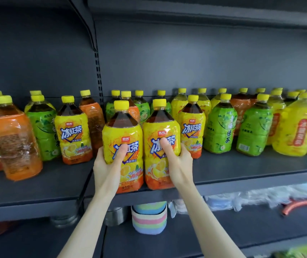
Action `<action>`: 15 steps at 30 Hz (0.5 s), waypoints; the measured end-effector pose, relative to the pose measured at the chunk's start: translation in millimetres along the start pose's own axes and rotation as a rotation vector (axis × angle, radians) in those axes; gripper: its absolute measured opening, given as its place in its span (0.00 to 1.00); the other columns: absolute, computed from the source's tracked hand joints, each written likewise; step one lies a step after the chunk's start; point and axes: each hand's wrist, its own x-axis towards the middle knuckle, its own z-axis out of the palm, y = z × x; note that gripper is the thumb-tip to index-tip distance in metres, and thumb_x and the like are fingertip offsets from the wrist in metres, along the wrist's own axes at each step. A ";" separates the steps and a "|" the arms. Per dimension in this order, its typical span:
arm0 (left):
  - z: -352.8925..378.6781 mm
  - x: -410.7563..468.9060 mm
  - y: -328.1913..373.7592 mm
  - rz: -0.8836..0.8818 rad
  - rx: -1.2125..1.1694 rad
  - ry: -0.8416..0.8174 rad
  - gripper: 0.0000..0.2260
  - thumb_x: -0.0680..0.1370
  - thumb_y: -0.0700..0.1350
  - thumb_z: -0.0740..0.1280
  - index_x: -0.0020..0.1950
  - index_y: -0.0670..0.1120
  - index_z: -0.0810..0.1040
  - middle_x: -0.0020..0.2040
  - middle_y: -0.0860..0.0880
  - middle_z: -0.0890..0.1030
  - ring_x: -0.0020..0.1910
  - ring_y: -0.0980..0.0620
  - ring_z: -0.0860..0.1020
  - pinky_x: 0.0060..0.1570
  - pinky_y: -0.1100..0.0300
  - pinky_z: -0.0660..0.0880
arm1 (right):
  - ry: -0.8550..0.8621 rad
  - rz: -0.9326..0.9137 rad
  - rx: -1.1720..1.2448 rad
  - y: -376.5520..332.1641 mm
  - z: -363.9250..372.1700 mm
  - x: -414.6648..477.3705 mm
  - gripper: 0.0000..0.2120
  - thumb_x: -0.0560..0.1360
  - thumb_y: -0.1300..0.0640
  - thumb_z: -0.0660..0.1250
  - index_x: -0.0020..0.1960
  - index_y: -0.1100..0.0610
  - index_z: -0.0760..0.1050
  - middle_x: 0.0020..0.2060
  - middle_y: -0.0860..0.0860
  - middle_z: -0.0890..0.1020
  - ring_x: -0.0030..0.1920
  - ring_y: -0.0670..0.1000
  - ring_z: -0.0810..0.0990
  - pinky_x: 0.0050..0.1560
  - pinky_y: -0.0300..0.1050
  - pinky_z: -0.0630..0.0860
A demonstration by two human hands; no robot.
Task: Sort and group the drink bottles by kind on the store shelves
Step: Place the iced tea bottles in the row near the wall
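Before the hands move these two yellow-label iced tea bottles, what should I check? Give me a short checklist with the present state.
1. Left hand grips the left yellow-label iced tea bottle: ok.
2. Right hand grips the right yellow-label iced tea bottle: ok.
3. Both bottles upright, yellow caps on: ok.
4. Both the same kind: ok.
5. Bottles behind grouped by kind: not ok; the green-label tea bottle stands beside yellow ones.
6. Bases resting on the dark grey metal shelf: cannot tell.
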 end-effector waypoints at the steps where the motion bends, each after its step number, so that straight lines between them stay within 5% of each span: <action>1: 4.1 -5.8 3.5 -0.010 0.001 -0.015 0.23 0.61 0.70 0.68 0.51 0.61 0.77 0.46 0.61 0.83 0.46 0.62 0.82 0.44 0.58 0.77 | 0.023 -0.007 -0.019 -3.5 -9.3 -3.7 0.26 0.60 0.27 0.67 0.47 0.45 0.80 0.41 0.33 0.84 0.43 0.34 0.81 0.43 0.31 0.75; 7: 57.0 -48.7 33.9 0.015 0.002 -0.142 0.25 0.60 0.71 0.67 0.52 0.60 0.78 0.46 0.62 0.84 0.45 0.61 0.82 0.41 0.62 0.78 | 0.150 -0.019 -0.059 -31.0 -89.8 -19.2 0.29 0.59 0.28 0.67 0.47 0.49 0.81 0.39 0.40 0.86 0.40 0.38 0.83 0.38 0.30 0.76; 15: 191.0 -156.0 54.5 -0.055 -0.126 -0.305 0.31 0.59 0.73 0.68 0.56 0.56 0.78 0.46 0.59 0.84 0.45 0.58 0.83 0.42 0.59 0.78 | 0.296 0.008 -0.118 -64.7 -266.2 -55.5 0.29 0.59 0.28 0.68 0.46 0.51 0.81 0.40 0.46 0.86 0.41 0.47 0.85 0.43 0.46 0.81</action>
